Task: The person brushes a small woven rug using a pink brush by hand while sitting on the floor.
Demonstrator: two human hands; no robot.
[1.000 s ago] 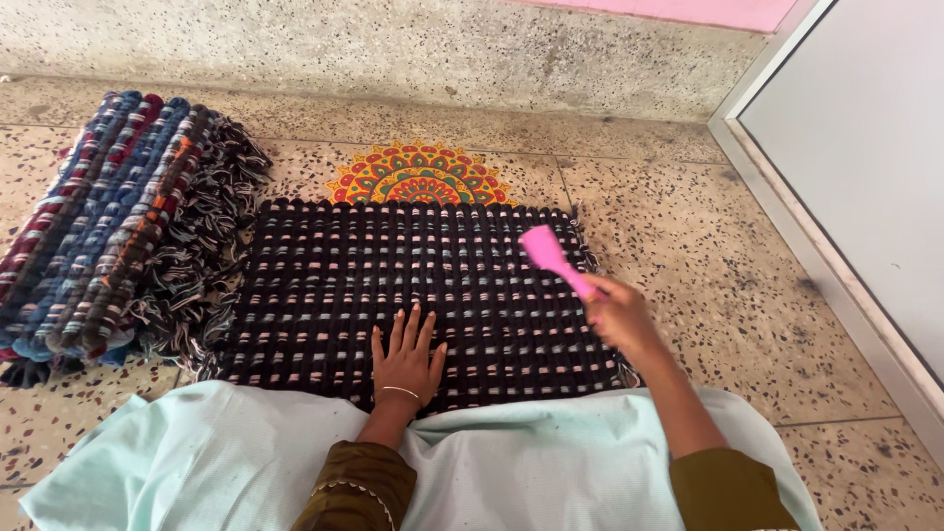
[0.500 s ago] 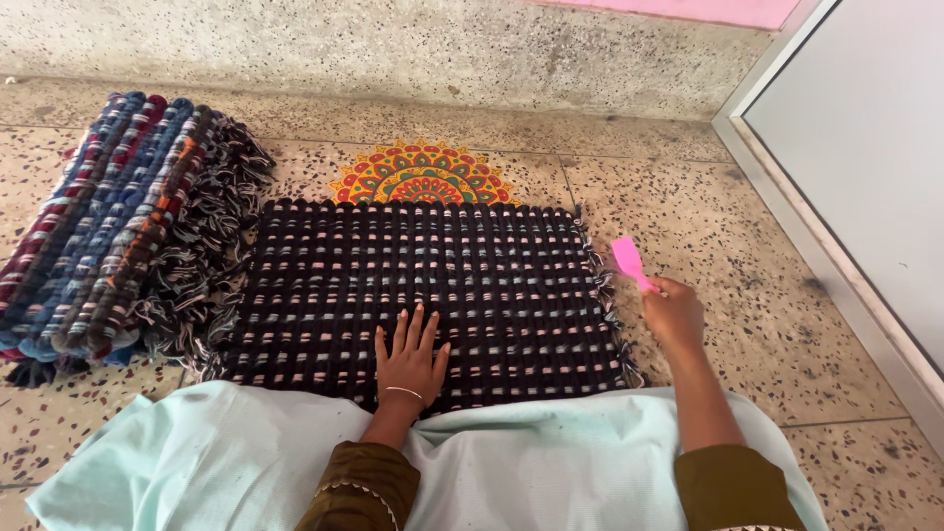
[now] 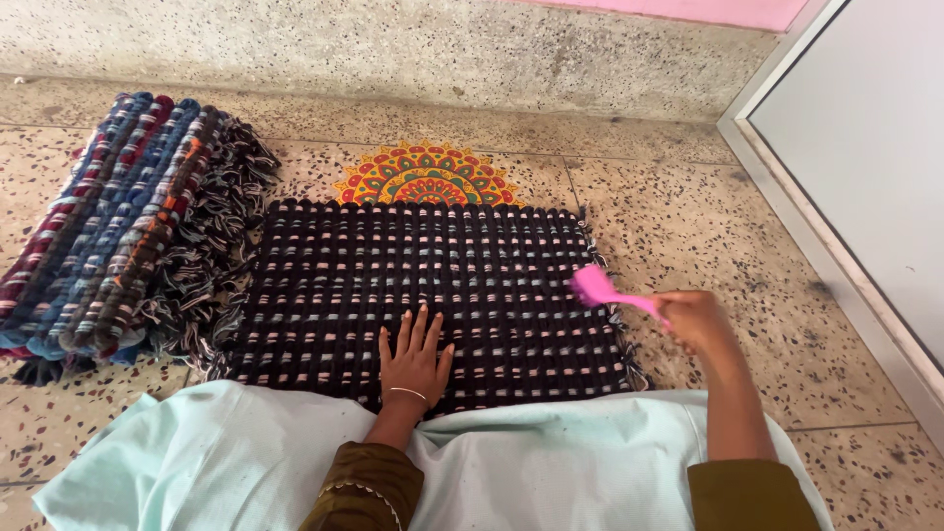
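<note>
Speckled terrazzo floor [image 3: 688, 226] under everything, grey door panel [image 3: 865, 167] far off the right hand's outer side. Dark woven mat [image 3: 423, 285] with pink and pale flecks lies flat on the floor in front of both hands, near edge covered by the pale green cloth [image 3: 246, 462] over the lap. Stack of folded multicolour mats [image 3: 118, 226] well off beyond the left hand, fringe touching the dark mat's edge. Round painted floor pattern [image 3: 425, 177] past the mat's far edge, partly hidden by it.

Left hand [image 3: 414, 361] open, flat, fingers spread, pressing on the mat's near middle; thin bangle on the wrist. Same spot as half a second ago.

Right hand [image 3: 696, 320] closed around the handle of a small pink brush [image 3: 596, 288]. Brush head now over the mat's right fringe edge, pointing inward toward the left hand; half a second ago it was off the mat over bare floor, tilted away. So the brush has swung back onto the mat. Reads as repeated strokes across the right edge, left hand pinning the mat. Head is motion-blurred; contact with the weave cannot be confirmed.
</note>
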